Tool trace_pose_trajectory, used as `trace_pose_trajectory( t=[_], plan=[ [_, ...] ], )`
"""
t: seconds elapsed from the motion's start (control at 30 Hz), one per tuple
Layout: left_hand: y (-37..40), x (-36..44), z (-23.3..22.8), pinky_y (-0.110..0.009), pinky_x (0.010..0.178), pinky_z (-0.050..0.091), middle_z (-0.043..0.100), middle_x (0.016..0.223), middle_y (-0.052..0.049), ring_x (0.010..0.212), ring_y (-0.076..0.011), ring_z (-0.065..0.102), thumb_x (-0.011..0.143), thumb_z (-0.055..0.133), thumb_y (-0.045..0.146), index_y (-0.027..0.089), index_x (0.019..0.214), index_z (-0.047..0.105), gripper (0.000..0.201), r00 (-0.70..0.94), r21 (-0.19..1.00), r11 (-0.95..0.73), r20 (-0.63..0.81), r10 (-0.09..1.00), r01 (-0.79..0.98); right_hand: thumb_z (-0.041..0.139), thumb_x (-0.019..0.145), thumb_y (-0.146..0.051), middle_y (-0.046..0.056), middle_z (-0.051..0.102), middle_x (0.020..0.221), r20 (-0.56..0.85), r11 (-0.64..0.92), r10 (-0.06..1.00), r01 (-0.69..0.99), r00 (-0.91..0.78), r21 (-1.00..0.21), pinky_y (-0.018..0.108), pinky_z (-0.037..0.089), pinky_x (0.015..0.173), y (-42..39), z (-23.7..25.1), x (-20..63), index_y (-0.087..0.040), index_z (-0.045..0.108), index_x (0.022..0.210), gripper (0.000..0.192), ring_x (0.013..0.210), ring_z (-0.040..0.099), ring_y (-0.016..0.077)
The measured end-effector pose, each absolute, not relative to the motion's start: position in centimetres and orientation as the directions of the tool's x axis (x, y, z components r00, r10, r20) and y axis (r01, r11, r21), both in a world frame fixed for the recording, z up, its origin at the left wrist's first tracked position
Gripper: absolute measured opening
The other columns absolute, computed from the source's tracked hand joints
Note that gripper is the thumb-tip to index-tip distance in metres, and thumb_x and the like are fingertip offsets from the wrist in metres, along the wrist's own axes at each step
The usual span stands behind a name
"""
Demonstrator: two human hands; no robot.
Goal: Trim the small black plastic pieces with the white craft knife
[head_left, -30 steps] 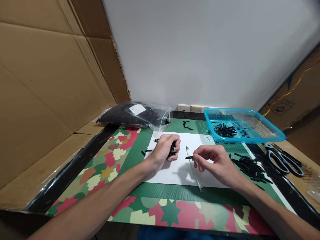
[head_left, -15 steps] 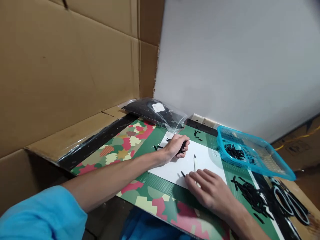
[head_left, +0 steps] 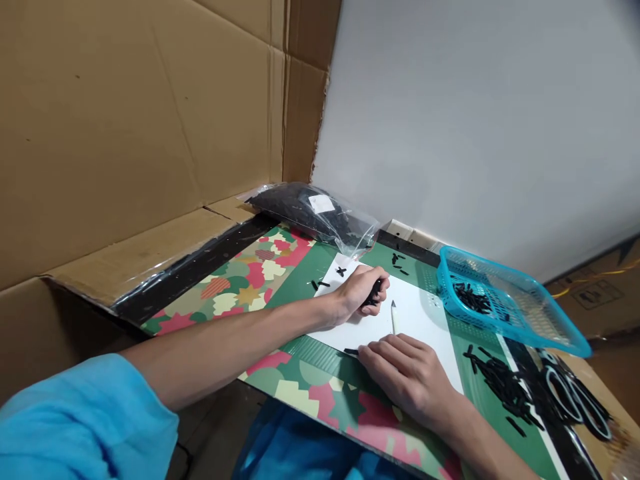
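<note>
Black pieces (head_left: 373, 293) were held bunched in the left hand (head_left: 361, 292), fist closed, over the white sheet (head_left: 417, 307). One single piece (head_left: 351, 351) was pinched at the tips of the right hand (head_left: 406, 373), by the sheet's near edge; thumb was hidden. Loose pile (head_left: 506, 387) was spread at right, nearer than the blue basket (head_left: 520, 268). Step judged as one-by-one handling; a light, steady pinch was seemingly called for next.

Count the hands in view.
2: the left hand, closed around black pieces over the paper; the right hand, nearer the person, with one black piece at its fingertips. Neither is hidden.
</note>
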State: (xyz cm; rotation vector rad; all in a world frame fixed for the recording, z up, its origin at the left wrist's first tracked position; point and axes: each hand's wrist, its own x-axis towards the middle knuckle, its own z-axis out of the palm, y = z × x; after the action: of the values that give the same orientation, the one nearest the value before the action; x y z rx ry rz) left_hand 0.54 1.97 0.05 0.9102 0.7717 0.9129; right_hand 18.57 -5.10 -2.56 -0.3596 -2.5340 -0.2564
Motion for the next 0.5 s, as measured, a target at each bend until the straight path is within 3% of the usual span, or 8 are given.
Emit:
trace_pose_trajectory(
  t=[0.13,0.33,0.5],
  plan=[
    [1.4,1.0,0.2,-0.016,0.036,0.02,0.042,0.058,0.006,0.039,-0.005,0.031,0.085,0.058,0.029,0.019,0.067,0.049,0.023,0.43,0.915,0.319,-0.192,0.882,-0.248,0.058,0.11,-0.014,0.006,0.078,0.085,0.584,0.934,0.239,0.349,-0.775,0.081,0.033,0.048,0.064,-4.7,-2.3,18.6,-0.015,0.07,0.112,0.013,0.069,0.067,0.0182],
    [0.9,2.0,0.1,-0.015,0.038,0.024,0.045,0.056,0.005,0.042,-0.0049,0.034,0.089,0.063,0.031,0.018,0.064,0.053,0.03,0.447,0.951,0.274,-0.184,0.875,-0.145,0.067,0.106,-0.015,0.006,0.078,0.082,0.735,0.8,0.382,0.599,-0.56,0.041,0.034,0.047,0.065,-3.6,-1.6,19.8,-0.016,0.072,0.108,0.005,0.07,0.068,0.0194],
    [0.5,2.2,0.2,-0.014,0.038,0.024,0.038,0.056,0.007,0.045,-0.0062,0.031,0.09,0.063,0.033,0.019,0.065,0.051,0.031,0.46,0.96,0.26,-0.187,0.868,-0.101,0.063,0.109,-0.016,0.005,0.078,0.081,0.73,0.794,0.434,0.607,-0.529,-0.031,0.031,0.049,0.064,-3.1,-1.5,20.0,-0.017,0.073,0.102,0.012,0.071,0.069,0.0184]
  ],
)
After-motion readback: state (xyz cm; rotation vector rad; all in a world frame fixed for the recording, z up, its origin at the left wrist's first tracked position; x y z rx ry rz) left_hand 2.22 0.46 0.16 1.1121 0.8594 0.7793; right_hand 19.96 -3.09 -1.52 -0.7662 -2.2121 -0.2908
